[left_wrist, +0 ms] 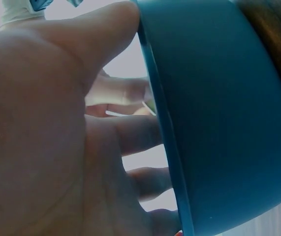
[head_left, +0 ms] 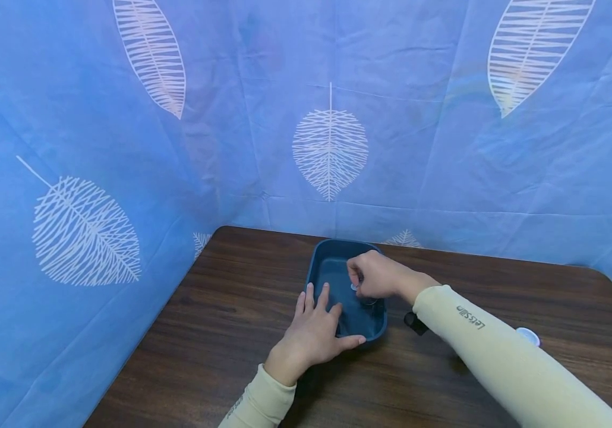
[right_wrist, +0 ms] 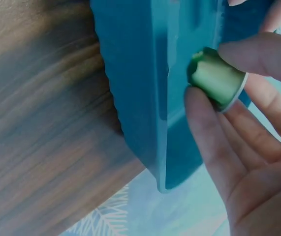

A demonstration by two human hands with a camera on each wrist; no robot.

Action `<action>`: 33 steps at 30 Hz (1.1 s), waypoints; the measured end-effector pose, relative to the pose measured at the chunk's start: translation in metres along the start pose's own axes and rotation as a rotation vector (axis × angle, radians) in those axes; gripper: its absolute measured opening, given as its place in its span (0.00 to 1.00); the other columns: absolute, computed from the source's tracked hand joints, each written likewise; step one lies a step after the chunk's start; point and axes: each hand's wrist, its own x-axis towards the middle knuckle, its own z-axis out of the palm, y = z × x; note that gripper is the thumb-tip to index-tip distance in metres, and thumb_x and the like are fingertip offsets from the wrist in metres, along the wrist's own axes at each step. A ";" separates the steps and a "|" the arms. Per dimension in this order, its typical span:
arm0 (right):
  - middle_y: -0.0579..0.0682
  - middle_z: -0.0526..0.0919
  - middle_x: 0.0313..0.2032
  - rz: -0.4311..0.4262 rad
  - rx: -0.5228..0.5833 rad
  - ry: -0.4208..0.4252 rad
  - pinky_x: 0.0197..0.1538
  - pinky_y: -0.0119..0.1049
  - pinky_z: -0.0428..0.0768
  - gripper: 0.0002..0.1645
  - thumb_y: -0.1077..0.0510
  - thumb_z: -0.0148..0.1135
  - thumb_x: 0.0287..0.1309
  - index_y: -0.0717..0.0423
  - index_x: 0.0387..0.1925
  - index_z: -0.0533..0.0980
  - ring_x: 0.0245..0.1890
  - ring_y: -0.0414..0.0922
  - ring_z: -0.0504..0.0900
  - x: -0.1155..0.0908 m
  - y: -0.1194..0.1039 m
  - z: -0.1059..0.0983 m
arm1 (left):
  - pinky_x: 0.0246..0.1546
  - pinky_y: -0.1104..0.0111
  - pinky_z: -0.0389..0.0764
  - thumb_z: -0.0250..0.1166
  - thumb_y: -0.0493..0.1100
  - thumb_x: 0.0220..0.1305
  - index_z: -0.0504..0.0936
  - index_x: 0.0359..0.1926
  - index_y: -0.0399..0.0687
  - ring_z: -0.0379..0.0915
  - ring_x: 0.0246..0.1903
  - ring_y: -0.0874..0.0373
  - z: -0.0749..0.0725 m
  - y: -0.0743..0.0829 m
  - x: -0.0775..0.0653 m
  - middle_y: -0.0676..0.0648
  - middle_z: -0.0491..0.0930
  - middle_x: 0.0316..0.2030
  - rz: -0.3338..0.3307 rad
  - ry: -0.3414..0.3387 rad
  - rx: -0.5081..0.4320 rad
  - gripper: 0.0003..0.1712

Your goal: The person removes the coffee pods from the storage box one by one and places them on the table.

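Note:
A deep blue rectangular bin stands on the table. My left hand rests on its near left rim, with fingers spread over the opening and the thumb along the near edge; in the left wrist view the thumb touches the rim. Above the bin's inside, my right hand pinches a small green coffee capsule between thumb and fingers. The capsule lies tilted, its pale rim toward the palm. From the head camera only a small white part of it shows below the fingers. Part of the bin's floor is hidden by the right hand.
A small black object lies on the table right of the bin, partly behind the right forearm. Farther right, a white round item shows past the sleeve. A blue leaf-patterned curtain hangs behind the brown wooden table.

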 end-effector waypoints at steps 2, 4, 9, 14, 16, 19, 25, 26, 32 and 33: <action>0.47 0.77 0.26 0.012 -0.007 -0.021 0.32 0.34 0.75 0.17 0.70 0.70 0.62 0.51 0.26 0.74 0.24 0.42 0.74 -0.001 -0.001 -0.001 | 0.86 0.41 0.46 0.64 0.74 0.70 0.74 0.77 0.49 0.37 0.86 0.31 0.000 0.000 -0.001 0.37 0.52 0.86 0.000 -0.001 -0.002 0.47; 0.47 0.76 0.25 0.022 -0.013 -0.033 0.32 0.34 0.76 0.17 0.70 0.70 0.62 0.51 0.25 0.74 0.24 0.42 0.74 -0.003 -0.002 -0.001 | 0.86 0.40 0.46 0.64 0.74 0.70 0.73 0.78 0.50 0.37 0.86 0.31 0.000 0.000 -0.001 0.37 0.52 0.86 0.001 -0.001 0.000 0.47; 0.46 0.75 0.23 0.037 -0.060 -0.020 0.34 0.34 0.78 0.18 0.69 0.71 0.63 0.51 0.24 0.74 0.24 0.42 0.75 -0.010 -0.007 0.000 | 0.86 0.40 0.46 0.64 0.74 0.71 0.72 0.79 0.50 0.37 0.86 0.31 -0.001 0.001 -0.002 0.38 0.52 0.86 0.002 -0.003 -0.002 0.48; 0.45 0.74 0.22 0.048 -0.136 0.032 0.31 0.34 0.76 0.19 0.65 0.73 0.63 0.48 0.23 0.73 0.24 0.41 0.75 -0.018 -0.013 0.001 | 0.86 0.40 0.47 0.64 0.75 0.70 0.73 0.79 0.51 0.38 0.86 0.31 0.000 0.002 -0.002 0.38 0.52 0.86 -0.002 -0.001 0.005 0.48; 0.44 0.75 0.23 0.058 -0.162 0.056 0.29 0.34 0.74 0.19 0.64 0.73 0.63 0.47 0.23 0.73 0.24 0.41 0.75 -0.022 -0.014 0.001 | 0.86 0.40 0.47 0.64 0.75 0.70 0.72 0.79 0.52 0.38 0.86 0.31 0.000 0.002 -0.002 0.38 0.52 0.86 -0.003 0.002 0.004 0.48; 0.44 0.75 0.24 0.076 -0.189 0.090 0.27 0.35 0.72 0.18 0.63 0.73 0.62 0.45 0.24 0.74 0.24 0.41 0.73 -0.028 -0.014 0.000 | 0.86 0.40 0.47 0.63 0.75 0.70 0.72 0.79 0.52 0.38 0.86 0.31 0.000 0.003 -0.002 0.38 0.52 0.86 -0.005 0.005 0.010 0.48; 0.42 0.77 0.24 0.087 -0.188 0.157 0.24 0.35 0.69 0.16 0.63 0.73 0.60 0.45 0.25 0.75 0.23 0.41 0.72 -0.042 -0.012 -0.005 | 0.86 0.41 0.47 0.64 0.75 0.70 0.72 0.79 0.52 0.38 0.86 0.32 0.001 0.004 -0.001 0.39 0.51 0.86 -0.013 0.006 0.014 0.48; 0.42 0.77 0.24 0.088 -0.185 0.168 0.24 0.35 0.69 0.16 0.62 0.74 0.60 0.44 0.25 0.75 0.22 0.41 0.71 -0.045 -0.012 -0.006 | 0.86 0.41 0.47 0.64 0.75 0.70 0.72 0.79 0.53 0.38 0.86 0.32 0.001 0.004 -0.001 0.39 0.51 0.86 -0.015 0.007 0.017 0.48; 0.42 0.76 0.24 0.115 -0.159 0.246 0.25 0.37 0.68 0.15 0.61 0.76 0.58 0.44 0.26 0.76 0.23 0.41 0.71 -0.062 -0.011 -0.010 | 0.86 0.42 0.48 0.64 0.75 0.69 0.72 0.79 0.52 0.38 0.87 0.33 0.001 0.005 0.000 0.39 0.52 0.86 -0.024 0.019 0.021 0.49; 0.41 0.77 0.25 0.119 -0.155 0.263 0.26 0.37 0.69 0.15 0.61 0.76 0.58 0.43 0.26 0.76 0.24 0.41 0.71 -0.064 -0.010 -0.010 | 0.86 0.42 0.48 0.64 0.75 0.69 0.73 0.79 0.52 0.39 0.87 0.33 0.001 0.005 0.000 0.39 0.52 0.86 -0.024 0.022 0.021 0.49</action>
